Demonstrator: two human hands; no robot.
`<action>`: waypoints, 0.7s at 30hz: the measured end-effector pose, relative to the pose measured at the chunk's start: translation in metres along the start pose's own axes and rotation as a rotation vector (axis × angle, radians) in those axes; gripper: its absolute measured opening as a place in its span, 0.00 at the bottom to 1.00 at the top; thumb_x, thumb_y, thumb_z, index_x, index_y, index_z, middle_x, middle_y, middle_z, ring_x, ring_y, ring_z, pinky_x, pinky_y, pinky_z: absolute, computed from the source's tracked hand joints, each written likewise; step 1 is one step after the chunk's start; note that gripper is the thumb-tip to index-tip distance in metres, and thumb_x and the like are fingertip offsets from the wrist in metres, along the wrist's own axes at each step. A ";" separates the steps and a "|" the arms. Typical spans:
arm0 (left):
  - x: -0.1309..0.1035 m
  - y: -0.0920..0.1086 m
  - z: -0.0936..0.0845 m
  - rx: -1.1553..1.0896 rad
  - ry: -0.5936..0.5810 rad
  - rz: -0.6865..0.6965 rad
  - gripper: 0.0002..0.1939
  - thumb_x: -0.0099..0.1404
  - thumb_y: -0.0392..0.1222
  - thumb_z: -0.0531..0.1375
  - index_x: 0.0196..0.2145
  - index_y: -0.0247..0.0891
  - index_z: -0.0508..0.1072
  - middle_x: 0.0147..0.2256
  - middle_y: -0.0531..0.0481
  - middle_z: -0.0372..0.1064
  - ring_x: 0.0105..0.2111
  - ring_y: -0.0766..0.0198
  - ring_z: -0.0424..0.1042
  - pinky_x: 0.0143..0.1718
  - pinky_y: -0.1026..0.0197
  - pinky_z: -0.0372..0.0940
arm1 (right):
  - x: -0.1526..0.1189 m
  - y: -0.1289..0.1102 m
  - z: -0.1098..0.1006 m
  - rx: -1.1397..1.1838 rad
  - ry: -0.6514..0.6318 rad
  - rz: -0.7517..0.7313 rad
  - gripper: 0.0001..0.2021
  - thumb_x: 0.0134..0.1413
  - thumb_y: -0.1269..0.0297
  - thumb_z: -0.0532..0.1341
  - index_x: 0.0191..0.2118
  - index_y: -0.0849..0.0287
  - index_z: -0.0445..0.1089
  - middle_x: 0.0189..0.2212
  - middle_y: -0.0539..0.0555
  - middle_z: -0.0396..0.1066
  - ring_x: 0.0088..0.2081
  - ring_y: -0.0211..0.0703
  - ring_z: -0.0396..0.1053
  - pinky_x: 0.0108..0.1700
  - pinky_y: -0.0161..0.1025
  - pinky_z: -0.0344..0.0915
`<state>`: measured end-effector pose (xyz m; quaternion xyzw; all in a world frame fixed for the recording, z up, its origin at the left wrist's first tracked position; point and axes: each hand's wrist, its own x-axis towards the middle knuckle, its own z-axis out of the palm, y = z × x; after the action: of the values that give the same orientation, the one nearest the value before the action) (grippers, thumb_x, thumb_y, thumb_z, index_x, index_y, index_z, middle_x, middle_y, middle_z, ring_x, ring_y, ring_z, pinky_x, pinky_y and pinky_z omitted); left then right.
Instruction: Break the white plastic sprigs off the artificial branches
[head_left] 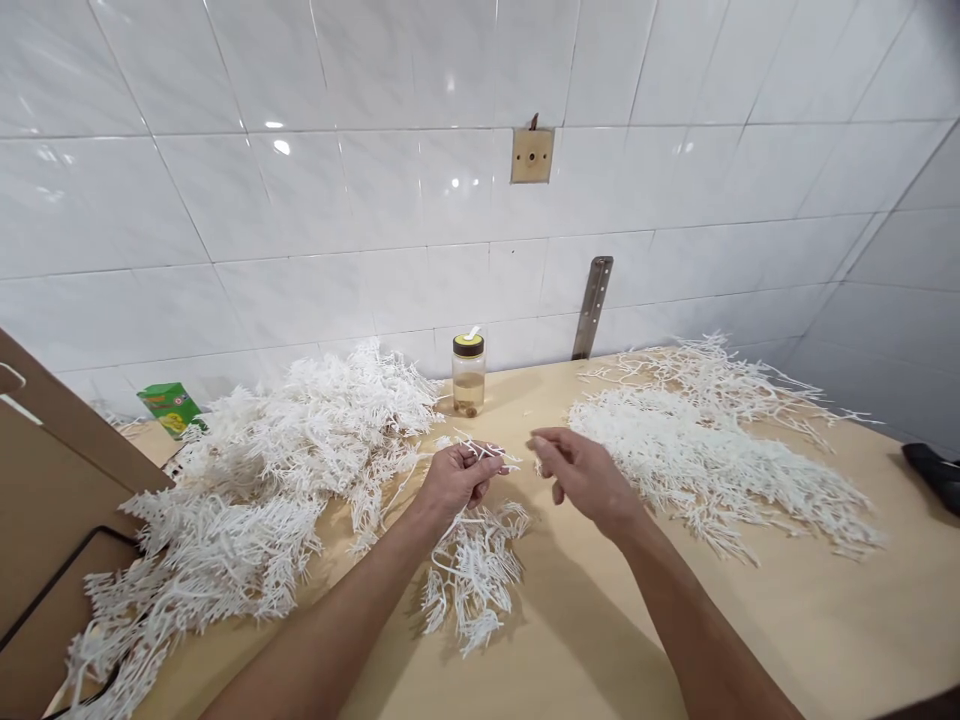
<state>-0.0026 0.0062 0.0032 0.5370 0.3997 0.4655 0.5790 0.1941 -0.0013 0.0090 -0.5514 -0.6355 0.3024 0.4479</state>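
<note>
My left hand (459,480) is closed, pinching a thin white branching plastic sprig (513,462) between thumb and fingers. Just to its right, my right hand (589,478) hovers over the table with its fingers curled and the tips drawn together. Whether anything small sits in that pinch I cannot make out. Below the left hand lies a small bunch of white sprigs (480,575). A big, fluffy heap of white sprigs (300,430) spreads on the left. On the right, a flatter pile (697,465) lies beside my right hand, with bare branching stems (712,375) behind it.
A lidded jar (469,385) with liquid stands on the wooden table (600,640) near the tiled wall. A green box (171,408) is behind the left heap, and a brown cardboard panel (60,500) rises at far left. A metal bracket (593,308) leans by the wall; a black object (932,475) lies far right.
</note>
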 end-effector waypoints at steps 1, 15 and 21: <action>-0.002 0.002 0.002 0.019 0.019 0.009 0.21 0.50 0.55 0.69 0.25 0.33 0.73 0.14 0.57 0.57 0.14 0.73 0.53 0.16 0.65 0.48 | -0.003 -0.006 0.007 0.052 -0.084 -0.016 0.20 0.56 0.49 0.57 0.45 0.59 0.72 0.26 0.51 0.70 0.17 0.37 0.64 0.21 0.36 0.63; -0.005 0.014 -0.013 -0.110 -0.373 -0.148 0.27 0.60 0.61 0.61 0.40 0.31 0.76 0.35 0.37 0.76 0.34 0.58 0.73 0.41 0.56 0.65 | 0.025 -0.015 0.011 0.477 0.025 0.193 0.15 0.43 0.55 0.69 0.26 0.61 0.68 0.17 0.47 0.65 0.17 0.32 0.61 0.21 0.33 0.64; -0.007 0.020 -0.016 0.001 -0.366 -0.115 0.22 0.51 0.54 0.70 0.35 0.32 0.78 0.30 0.44 0.74 0.25 0.66 0.69 0.29 0.63 0.62 | 0.041 -0.013 0.020 0.599 0.079 0.198 0.16 0.39 0.57 0.72 0.24 0.61 0.68 0.20 0.49 0.66 0.22 0.33 0.64 0.29 0.36 0.71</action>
<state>-0.0214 0.0035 0.0210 0.5892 0.3181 0.3260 0.6673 0.1711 0.0375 0.0222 -0.4655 -0.4436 0.4965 0.5832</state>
